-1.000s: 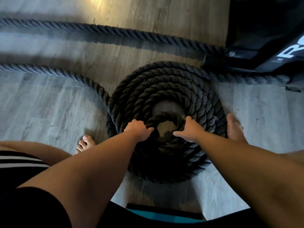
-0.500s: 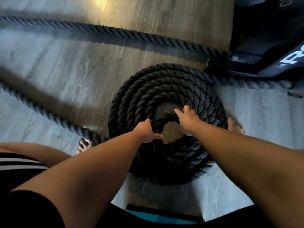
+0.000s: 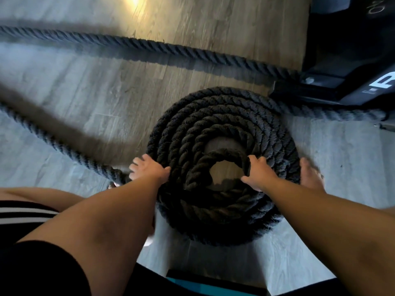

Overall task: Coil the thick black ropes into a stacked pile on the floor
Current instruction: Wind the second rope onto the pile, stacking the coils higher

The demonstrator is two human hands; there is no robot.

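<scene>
Rope coil [image 3: 224,116] lies stacked on the floor [image 3: 106,92], its far edge near the black machine base [image 3: 342,82]. Left hand [image 3: 149,168], fingers spread, rests at the left rim. Right hand [image 3: 259,175] grips the inner turn [image 3: 213,155]. Loose strand [image 3: 53,142] crosses open boards to the left.

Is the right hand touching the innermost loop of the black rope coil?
Touching. The head view shows the right hand with its fingers curled over the innermost loop, and no gap shows between them.
</scene>
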